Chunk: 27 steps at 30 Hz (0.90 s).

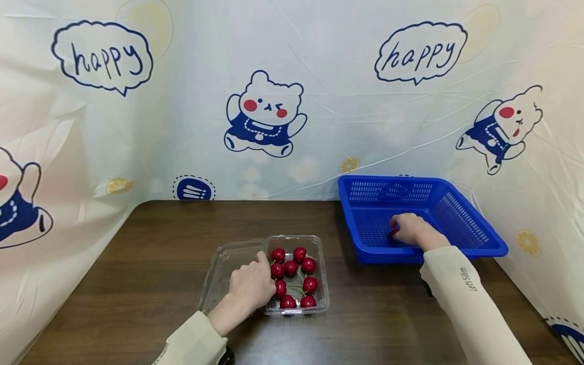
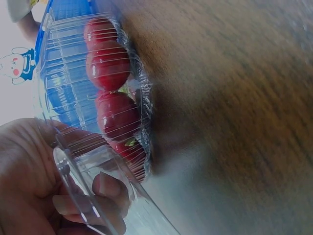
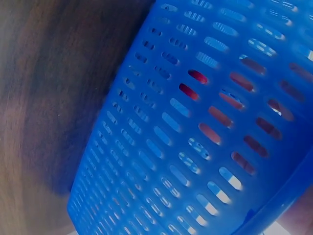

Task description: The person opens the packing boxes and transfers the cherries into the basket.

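Observation:
A clear plastic clamshell box lies open on the table, its lid folded out to the left. Several dark red cherries with green stems fill its tray. At the hinge side my left hand grips the box; the left wrist view shows its curled fingers by the clear edge of the plastic. My right hand reaches down into a blue plastic basket and pinches a cherry low over its floor. Through the basket's slots, the right wrist view shows red of the cherry and parts of the fingers.
The basket stands at the back right of the brown wooden table, beside a printed cloth that hangs behind and along the sides. Bare wood lies between box and basket. The basket's near wall rises in front of the right wrist.

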Motion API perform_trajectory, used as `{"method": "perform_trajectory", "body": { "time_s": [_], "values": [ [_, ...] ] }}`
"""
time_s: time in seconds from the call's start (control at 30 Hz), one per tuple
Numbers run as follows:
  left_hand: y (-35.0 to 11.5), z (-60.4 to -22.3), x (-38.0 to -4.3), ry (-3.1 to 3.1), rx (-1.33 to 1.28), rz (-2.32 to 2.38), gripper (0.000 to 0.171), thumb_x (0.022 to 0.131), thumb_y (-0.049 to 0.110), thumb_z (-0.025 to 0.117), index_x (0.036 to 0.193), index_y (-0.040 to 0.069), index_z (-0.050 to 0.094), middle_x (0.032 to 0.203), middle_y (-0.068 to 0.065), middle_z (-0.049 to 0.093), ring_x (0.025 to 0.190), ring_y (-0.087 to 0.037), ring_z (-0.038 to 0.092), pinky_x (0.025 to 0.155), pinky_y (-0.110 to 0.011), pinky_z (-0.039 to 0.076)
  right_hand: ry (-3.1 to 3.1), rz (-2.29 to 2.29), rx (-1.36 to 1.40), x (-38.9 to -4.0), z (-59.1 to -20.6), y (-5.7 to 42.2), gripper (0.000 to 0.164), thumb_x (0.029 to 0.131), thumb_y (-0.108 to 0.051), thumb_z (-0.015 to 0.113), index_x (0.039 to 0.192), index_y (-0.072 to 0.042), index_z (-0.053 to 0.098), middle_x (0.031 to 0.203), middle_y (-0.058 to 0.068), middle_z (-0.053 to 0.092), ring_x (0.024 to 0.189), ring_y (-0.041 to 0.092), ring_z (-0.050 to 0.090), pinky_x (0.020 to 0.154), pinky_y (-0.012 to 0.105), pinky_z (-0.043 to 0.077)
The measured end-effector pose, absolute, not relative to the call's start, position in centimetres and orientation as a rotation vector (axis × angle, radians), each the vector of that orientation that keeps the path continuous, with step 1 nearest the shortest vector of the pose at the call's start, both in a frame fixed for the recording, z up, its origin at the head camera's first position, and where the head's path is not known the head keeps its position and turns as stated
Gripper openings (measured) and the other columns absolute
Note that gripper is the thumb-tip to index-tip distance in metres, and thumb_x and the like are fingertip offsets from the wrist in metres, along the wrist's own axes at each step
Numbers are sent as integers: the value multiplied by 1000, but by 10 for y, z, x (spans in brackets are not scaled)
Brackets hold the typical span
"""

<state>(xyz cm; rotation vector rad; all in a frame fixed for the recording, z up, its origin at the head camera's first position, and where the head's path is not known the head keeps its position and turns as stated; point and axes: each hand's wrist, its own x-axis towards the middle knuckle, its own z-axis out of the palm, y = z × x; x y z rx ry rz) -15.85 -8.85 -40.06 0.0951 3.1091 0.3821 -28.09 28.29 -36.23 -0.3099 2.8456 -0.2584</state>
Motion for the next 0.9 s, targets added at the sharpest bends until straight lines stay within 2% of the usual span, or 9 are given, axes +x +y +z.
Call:
{"method": "perform_trajectory", "body": {
  "time_s": [0.2, 0.37, 0.47, 0.63, 0.7, 0.8, 0.9],
  "values": [
    [-89, -402, -160, 3103, 82, 382, 31, 76, 15, 59, 98, -2, 46, 68, -17, 65, 57, -34, 62, 46, -46, 48, 2840, -263, -317, -278, -358, 283, 38, 91, -9, 58, 125, 7, 56, 126, 36, 57, 108, 46, 57, 91, 65, 45],
    [-89, -404, -160, 3102, 85, 370, 31, 76, 16, 60, 98, -1, 46, 66, -16, 65, 55, -32, 61, 45, -44, 47, 2857, -257, -339, -277, -355, 284, 37, 90, -9, 58, 124, 7, 57, 125, 36, 57, 99, 42, 59, 83, 59, 50],
    [-89, -403, -160, 3100, 73, 357, 30, 76, 16, 60, 97, -1, 46, 65, -15, 64, 54, -32, 61, 44, -44, 47, 2871, -287, -353, -276, -352, 284, 37, 91, -9, 58, 124, 7, 57, 122, 35, 59, 92, 37, 59, 81, 58, 50],
    [-89, -403, -160, 3109, 90, 365, 30, 75, 15, 60, 96, -1, 45, 66, -16, 65, 55, -33, 62, 45, -45, 48, 2908, -333, -371, -276, -343, 284, 35, 92, -11, 58, 123, 6, 58, 112, 31, 64, 94, 38, 60, 89, 67, 43],
    [-89, -403, -160, 3107, 88, 369, 31, 75, 16, 60, 96, -1, 46, 67, -17, 66, 56, -33, 62, 45, -46, 48, 2918, -367, -377, -276, -339, 283, 34, 92, -12, 58, 121, 5, 59, 105, 28, 66, 90, 37, 61, 88, 65, 45],
    [-89, -403, -160, 3105, 84, 374, 31, 75, 16, 60, 97, -1, 46, 68, -17, 66, 56, -34, 62, 46, -46, 48, 2925, -440, -395, -275, -333, 282, 34, 92, -13, 58, 120, 5, 59, 98, 24, 66, 83, 32, 61, 79, 57, 52],
    [-90, -404, -160, 3105, 88, 378, 30, 76, 16, 60, 96, -1, 45, 67, -17, 66, 55, -33, 62, 45, -45, 48, 2941, -493, -410, -274, -330, 281, 35, 93, -14, 58, 121, 5, 59, 101, 25, 66, 86, 33, 62, 80, 57, 52]
  ]
}}
